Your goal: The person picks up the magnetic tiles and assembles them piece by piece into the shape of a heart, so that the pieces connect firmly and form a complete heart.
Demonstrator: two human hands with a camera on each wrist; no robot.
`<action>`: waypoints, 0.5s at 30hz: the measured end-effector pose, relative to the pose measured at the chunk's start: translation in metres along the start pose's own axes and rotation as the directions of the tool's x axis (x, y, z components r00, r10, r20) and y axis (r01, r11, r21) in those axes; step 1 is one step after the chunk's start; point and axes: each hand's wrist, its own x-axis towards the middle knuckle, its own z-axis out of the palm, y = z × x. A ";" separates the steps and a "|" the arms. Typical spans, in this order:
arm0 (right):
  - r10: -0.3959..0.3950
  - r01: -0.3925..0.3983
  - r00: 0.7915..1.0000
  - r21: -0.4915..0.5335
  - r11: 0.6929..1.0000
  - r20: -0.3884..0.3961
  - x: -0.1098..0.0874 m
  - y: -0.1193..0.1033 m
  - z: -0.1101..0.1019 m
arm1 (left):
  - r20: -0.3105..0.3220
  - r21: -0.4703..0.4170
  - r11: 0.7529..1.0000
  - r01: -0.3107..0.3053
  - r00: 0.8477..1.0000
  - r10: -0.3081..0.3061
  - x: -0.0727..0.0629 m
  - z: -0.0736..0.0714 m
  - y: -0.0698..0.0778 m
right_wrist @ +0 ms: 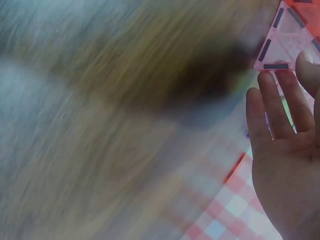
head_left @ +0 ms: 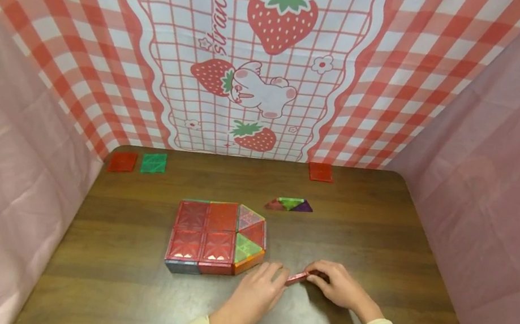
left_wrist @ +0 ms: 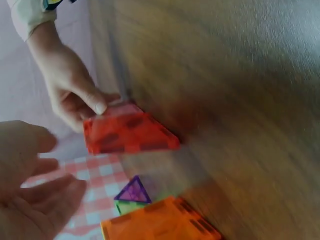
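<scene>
My right hand (head_left: 335,283) pinches a pink triangular magnetic tile (right_wrist: 286,42) between thumb and fingertips. Joined to that triangle's edge is a red magnetic tile (left_wrist: 130,134), seen edge-on in the head view. My left hand (head_left: 259,291) has its fingers loosely extended; in the left wrist view a gap separates them from the red tile. Left of the hands stands a low block built of magnetic tiles (head_left: 187,241), with red squares on top and triangles at its right end. An orange tile (left_wrist: 155,222) forms part of its side near my left hand.
Behind the hands lies a joined strip of small triangles (head_left: 290,204) in red, green and purple. Along the table's back edge are a red square tile (head_left: 321,172), a green square tile (head_left: 153,163) and another red square (head_left: 123,162). Cloth curtains (head_left: 496,167) enclose the table.
</scene>
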 end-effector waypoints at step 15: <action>-0.031 0.032 0.988 0.000 1.000 0.155 0.026 -0.017 0.005 | 0.106 0.074 0.995 0.064 0.992 -0.071 -0.022 0.016 0.004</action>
